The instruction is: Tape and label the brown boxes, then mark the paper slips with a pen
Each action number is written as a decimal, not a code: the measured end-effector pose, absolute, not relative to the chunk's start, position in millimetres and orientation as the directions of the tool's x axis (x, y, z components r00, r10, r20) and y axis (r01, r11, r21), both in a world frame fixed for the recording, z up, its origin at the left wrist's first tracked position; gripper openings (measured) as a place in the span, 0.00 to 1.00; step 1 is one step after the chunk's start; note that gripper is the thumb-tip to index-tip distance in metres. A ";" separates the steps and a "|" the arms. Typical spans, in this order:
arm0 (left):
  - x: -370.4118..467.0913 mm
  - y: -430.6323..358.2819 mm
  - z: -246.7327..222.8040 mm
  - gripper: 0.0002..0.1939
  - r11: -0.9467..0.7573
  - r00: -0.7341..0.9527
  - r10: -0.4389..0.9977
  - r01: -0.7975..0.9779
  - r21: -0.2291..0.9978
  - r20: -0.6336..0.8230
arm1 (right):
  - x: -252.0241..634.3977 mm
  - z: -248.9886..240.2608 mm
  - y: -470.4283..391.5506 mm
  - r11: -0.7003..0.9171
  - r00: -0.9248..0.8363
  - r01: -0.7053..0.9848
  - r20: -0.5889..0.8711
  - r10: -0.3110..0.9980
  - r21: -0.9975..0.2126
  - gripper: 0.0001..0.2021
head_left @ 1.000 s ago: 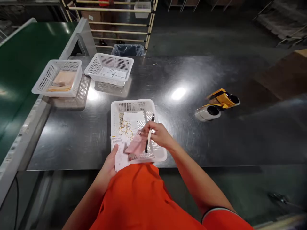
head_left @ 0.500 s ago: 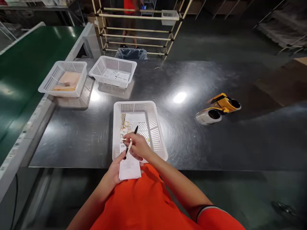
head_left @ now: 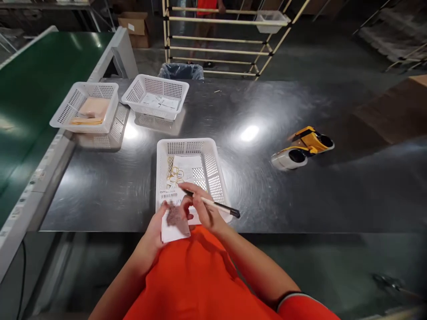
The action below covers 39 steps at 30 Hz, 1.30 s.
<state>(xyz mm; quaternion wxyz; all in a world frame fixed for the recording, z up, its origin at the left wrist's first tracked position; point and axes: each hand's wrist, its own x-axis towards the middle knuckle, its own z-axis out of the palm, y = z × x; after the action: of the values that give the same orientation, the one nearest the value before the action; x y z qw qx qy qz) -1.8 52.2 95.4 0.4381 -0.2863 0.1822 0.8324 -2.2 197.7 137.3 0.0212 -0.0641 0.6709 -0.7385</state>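
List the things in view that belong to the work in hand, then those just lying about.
In use:
- white printed paper slips, left hand
- slim cream-and-black pen, right hand
- nearest white perforated plastic basket

Apparently idle:
- yellow-and-black tape dispenser
- two farther white perforated plastic baskets

Your two bare forearms [head_left: 256, 258], angled inward: left hand [head_left: 154, 229], thumb [head_left: 163, 208] uppermost, gripping; right hand [head_left: 207, 218], close beside, fingers [head_left: 194, 187] bent, gripping.
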 end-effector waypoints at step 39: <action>-4.1 55.0 110.5 0.25 -0.587 -0.368 0.517 -0.809 -0.007 -0.773 | 24.1 96.4 161.4 0.115 -0.999 0.048 -0.047 0.011 -0.992 0.21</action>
<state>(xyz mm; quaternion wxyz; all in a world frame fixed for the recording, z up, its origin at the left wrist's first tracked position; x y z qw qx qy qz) -4.1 55.0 110.5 0.4121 -0.3823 0.1913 0.8047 24.1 161.4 96.4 0.0141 0.0198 0.7466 -0.6649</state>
